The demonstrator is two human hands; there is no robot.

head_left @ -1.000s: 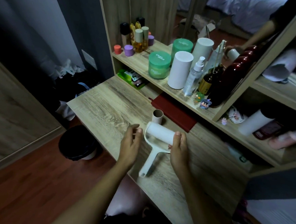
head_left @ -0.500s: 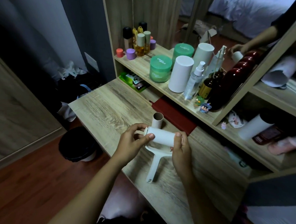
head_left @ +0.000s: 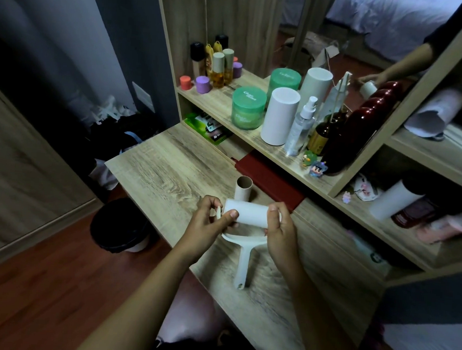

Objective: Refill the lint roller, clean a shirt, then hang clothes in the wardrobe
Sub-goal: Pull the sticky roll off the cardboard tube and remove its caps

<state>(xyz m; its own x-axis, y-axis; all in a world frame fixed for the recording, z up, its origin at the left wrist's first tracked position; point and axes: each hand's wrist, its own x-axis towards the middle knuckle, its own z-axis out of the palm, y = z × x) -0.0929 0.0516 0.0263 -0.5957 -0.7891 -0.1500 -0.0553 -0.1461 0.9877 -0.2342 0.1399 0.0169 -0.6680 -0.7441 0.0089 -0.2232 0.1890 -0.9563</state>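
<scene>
Both hands, left point(head_left: 208, 222) and right point(head_left: 282, 229), gripped the white paper refill roll's point(head_left: 250, 216) ends, aligning it within the white plastic lint-roller frame point(head_left: 242, 252).

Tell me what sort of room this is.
Most likely a bedroom dressing table: a mirror reflecting a bed, a shelf crowded with toiletries such as a green jar and spray bottle.

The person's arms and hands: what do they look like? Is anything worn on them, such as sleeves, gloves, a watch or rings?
Both forearms are bare up to the lower edge of the picture; no sleeves show. The left hand and the right hand wear no gloves. No watch, bracelet or ring can be seen. The fingernails are short and look unpainted, though the dim light makes this hard to judge.
</scene>
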